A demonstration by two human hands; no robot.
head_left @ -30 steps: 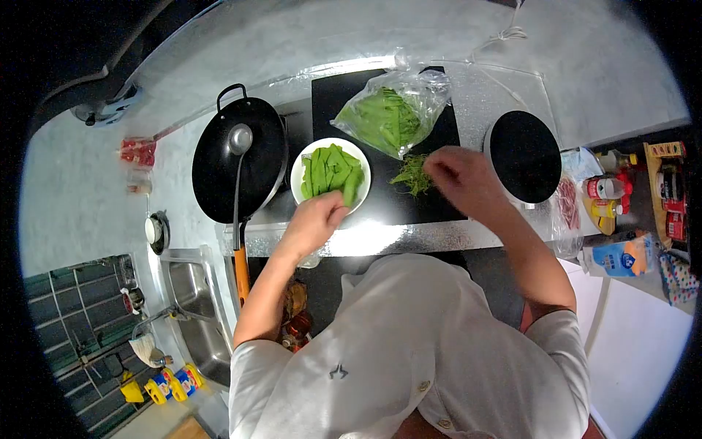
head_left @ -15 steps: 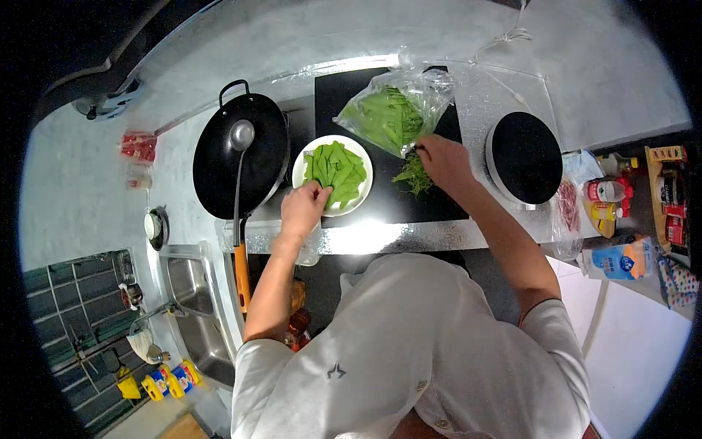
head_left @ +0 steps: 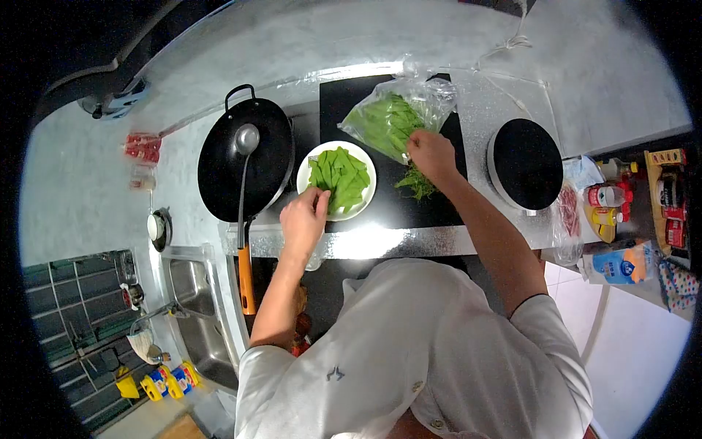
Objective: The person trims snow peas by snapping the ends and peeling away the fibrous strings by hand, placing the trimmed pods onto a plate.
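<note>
As a clear plastic bag (head_left: 440, 94) of greens lies on the black cooktop (head_left: 409, 214), flat green pods (head_left: 340, 174) fill a white plate (head_left: 348, 216) nearby. Feathery trimmings (head_left: 418, 186) are best kept apart from them, handled singly with a light pinch. The left hand (head_left: 303, 219) holds thumb and fingertips nearly together at the pods; the right hand (head_left: 431, 155) curls loosely by the bag's mouth, fingertips hidden. Whether either grips anything cannot be told.

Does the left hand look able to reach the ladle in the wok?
Probably yes: the wok stands near the left hand, and nothing seems to block the ladle, though the hand is presently at the green pods.
</note>
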